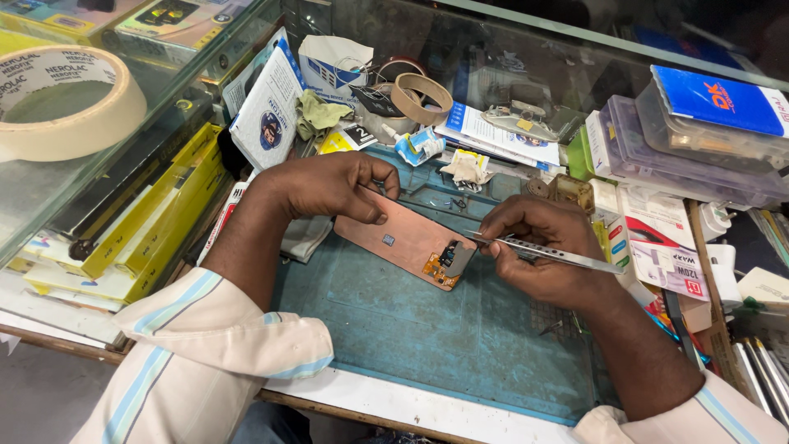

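Far left: big roll of cream masking tape (49,103) on a glass shelf, stacked yellow flat boxes (156,222) below it. Left hand (325,185) presses the upper left end of a copper-coloured flat phone display panel (403,238), thumb on top, grip clamped on the panel's edge. Panel lies tilted on the worn teal rubber work mat (427,329) covering the surface, its lower right end carrying an orange flex connector (442,267) with a small dark chip. Behind it: crumpled green cloth (316,113), smaller tan tape roll (421,97), small blue-white glue tube (417,146), printed leaflets (493,131). Right hand (542,251) holds thin silver metal tweezers (546,251), fingers pinched shut around the shaft; the tip touches the panel just by the connector. Far right: clear plastic parts boxes (682,156) with blue card on top, red-white small carton (666,255), clutter of tools at the edge. Striped light sleeves on both arms.
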